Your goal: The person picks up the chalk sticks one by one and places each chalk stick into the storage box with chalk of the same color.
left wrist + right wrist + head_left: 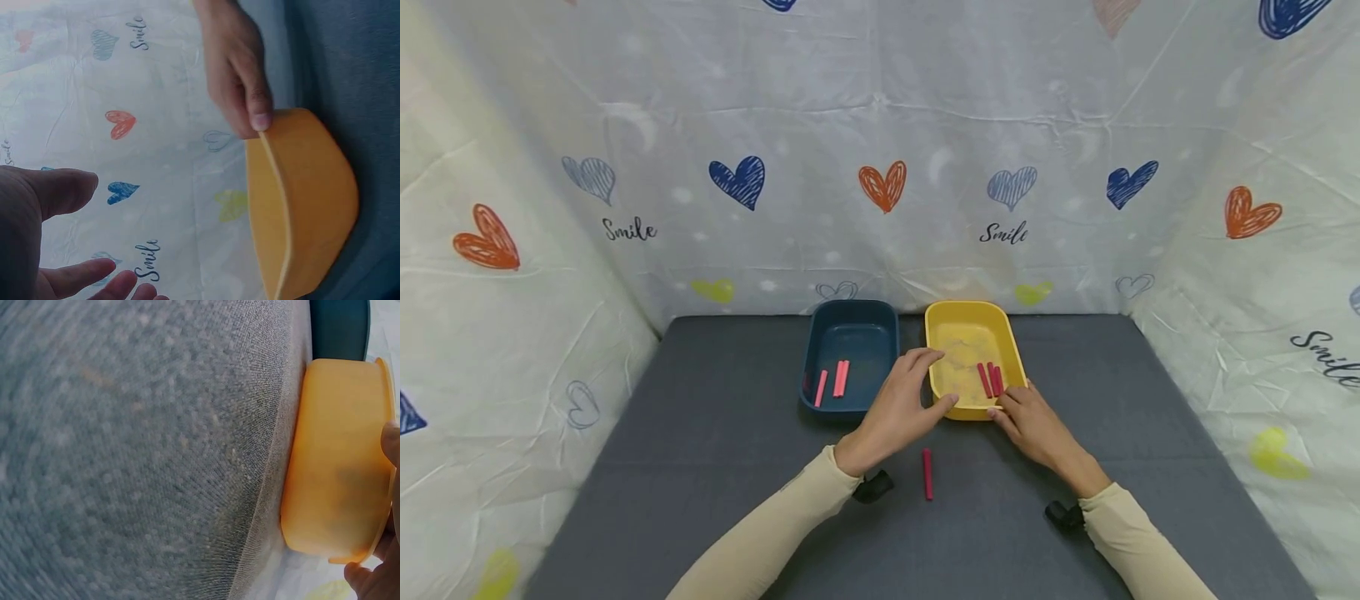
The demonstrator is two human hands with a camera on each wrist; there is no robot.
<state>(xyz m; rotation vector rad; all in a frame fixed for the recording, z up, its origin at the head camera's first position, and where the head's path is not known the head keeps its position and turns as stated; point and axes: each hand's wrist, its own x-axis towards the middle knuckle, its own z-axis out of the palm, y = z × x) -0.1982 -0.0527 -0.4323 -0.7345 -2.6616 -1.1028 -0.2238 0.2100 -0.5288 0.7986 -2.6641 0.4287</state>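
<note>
A yellow tray (938, 385) stands at the table's back, with a few dark red sticks (984, 380) in its right side. My right hand (1036, 427) grips the rim at the tray's near right corner; in the left wrist view its thumb (261, 120) lies against that rim. My left hand (901, 405) hovers by the tray's left side, holding nothing, thumb and fingers spread apart. Another dark red stick (928, 475) lies on the table between the forearms. Left of the yellow tray is a dark blue tray (854, 310) holding a few pink sticks (821, 388).
A dark grey cloth covers the table (722, 467). Behind it and on both sides hangs a pale curtain (820, 225) printed with hearts and the word Smile. The two trays stand side by side, a small gap between them.
</note>
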